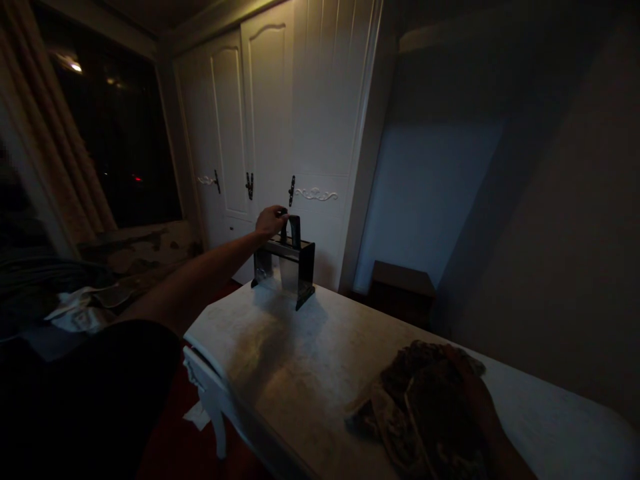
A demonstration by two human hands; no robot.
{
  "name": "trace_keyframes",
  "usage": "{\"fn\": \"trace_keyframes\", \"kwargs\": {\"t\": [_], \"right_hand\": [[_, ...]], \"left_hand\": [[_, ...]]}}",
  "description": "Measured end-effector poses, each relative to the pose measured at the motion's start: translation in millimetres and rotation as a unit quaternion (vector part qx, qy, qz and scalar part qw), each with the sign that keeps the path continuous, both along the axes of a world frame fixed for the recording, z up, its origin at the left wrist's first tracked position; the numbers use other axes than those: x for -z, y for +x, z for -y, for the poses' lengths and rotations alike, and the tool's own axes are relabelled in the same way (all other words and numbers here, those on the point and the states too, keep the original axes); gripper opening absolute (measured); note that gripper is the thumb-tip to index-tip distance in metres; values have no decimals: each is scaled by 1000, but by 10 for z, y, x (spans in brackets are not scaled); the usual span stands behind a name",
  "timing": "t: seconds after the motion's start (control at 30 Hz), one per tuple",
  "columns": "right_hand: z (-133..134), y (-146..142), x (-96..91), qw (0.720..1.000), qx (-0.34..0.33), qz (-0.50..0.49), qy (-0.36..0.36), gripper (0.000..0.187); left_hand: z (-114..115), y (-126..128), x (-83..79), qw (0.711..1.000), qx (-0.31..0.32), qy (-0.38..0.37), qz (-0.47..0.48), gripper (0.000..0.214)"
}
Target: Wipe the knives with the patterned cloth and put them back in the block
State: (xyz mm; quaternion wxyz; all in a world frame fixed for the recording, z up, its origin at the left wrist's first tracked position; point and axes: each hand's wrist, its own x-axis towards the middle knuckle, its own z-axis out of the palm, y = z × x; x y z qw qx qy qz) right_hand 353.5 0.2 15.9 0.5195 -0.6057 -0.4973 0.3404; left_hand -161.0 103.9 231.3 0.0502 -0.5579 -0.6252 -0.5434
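At the far end of the white table (pixel 350 333) stands a dark-framed upright rack (pixel 306 270) with shiny or see-through panels. Two black handles (pixel 295 231) rise from its top. My left hand (pixel 271 220) reaches out to them, its fingers closed on the left one; whether that handle is loose or part of the rack I cannot tell. Nearer to me, my right hand (pixel 470 380) rests on a crumpled dark patterned cloth (pixel 425 407), fingers curled over its right side. The dim light hides how firmly it grips.
Behind the table stands a white wardrobe (pixel 265 120) with dark handles. A low brown cabinet (pixel 403 280) sits by the wall at the right. To the left are a curtain (pixel 60 127), a dark window (pixel 120 133) and heaped fabric (pixel 85 310). White paper (pixel 197 415) lies on the red floor.
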Motion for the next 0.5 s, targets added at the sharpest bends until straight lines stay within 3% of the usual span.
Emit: {"fn": "trace_keyframes", "kwargs": {"t": [0.17, 0.3, 0.5], "right_hand": [[-47, 23, 130, 1000, -3, 4, 1, 48], [-72, 33, 221, 999, -4, -10, 33, 45], [-12, -20, 138, 999, 7, -42, 24, 39]], "left_hand": [[38, 31, -4, 1000, -15, -15, -11, 28], [37, 29, 2, 999, -23, -24, -10, 32], [56, 38, 15, 999, -24, -22, 0, 32]]}}
